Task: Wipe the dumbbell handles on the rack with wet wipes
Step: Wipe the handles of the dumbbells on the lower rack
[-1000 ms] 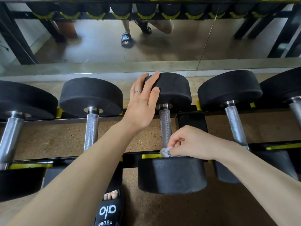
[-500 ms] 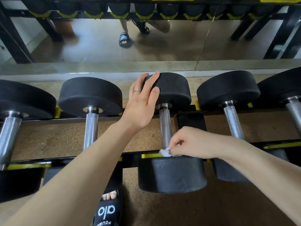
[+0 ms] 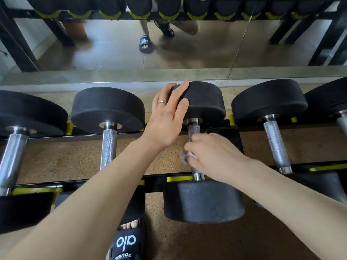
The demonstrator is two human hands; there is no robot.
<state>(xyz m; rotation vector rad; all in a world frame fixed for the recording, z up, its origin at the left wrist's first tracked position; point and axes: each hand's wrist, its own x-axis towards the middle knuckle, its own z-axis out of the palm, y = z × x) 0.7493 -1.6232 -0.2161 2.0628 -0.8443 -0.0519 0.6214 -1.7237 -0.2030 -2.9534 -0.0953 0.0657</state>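
Now our left hand [image 3: 167, 119] lies flat with straight fingers on the far head of the middle dumbbell [image 3: 203, 200], while our right hand [image 3: 212, 156] curls round a wet wipe [image 3: 185, 156] on its handle [image 3: 193, 129]. Bare handle shows at both ends, and neighbouring dumbbells sit well apart on the rack [image 3: 155, 180].

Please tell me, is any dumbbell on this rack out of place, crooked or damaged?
Nothing stands out. The dumbbells lie side by side across the rack. The left hand rests on the far head of the middle dumbbell, while the right hand holds a white wipe on its handle.
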